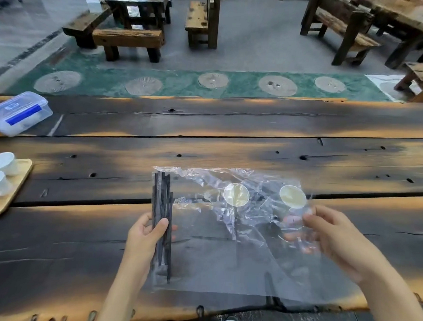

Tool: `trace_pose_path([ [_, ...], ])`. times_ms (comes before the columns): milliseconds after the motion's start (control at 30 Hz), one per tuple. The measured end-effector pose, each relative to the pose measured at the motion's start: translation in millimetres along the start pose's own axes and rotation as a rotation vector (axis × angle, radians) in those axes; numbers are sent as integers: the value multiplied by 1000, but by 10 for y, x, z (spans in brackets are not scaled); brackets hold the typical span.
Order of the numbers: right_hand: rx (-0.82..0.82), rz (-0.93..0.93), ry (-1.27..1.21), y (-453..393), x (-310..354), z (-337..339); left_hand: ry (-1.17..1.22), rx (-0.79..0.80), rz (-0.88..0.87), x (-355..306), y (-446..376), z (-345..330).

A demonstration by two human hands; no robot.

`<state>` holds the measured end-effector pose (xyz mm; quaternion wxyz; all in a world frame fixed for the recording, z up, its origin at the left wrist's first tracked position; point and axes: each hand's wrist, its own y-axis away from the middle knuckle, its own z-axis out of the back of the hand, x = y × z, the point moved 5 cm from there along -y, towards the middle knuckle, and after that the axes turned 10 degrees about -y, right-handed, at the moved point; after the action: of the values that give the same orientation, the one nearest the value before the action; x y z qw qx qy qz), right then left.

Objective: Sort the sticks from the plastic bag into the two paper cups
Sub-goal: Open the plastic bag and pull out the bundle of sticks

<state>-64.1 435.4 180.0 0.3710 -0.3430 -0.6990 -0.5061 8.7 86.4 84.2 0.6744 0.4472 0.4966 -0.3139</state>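
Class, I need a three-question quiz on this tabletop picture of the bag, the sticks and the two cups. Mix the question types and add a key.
1. True or false: the left hand grips the sticks through the bag.
2. Multiple choice: where do the two cups stand? A) on the wooden tray at left B) on the table, seen through the bag C) on a bench
3. Fill in: the right hand pinches the bag's ___ edge.

Key
1. True.
2. B. The tray holds white ceramic cups, not the paper ones.
3. Right.
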Motion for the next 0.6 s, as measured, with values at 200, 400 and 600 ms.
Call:
trace_pose_path([
  [200,274,-164,-377,13,-156,-3,4,87,29,42,9,-31],
  [400,424,-268,-746,156,-309,-102,16,63,42,112,30,-29],
  [600,492,-401,-582,139,-560,-228,58,99,40,70,58,-100],
])
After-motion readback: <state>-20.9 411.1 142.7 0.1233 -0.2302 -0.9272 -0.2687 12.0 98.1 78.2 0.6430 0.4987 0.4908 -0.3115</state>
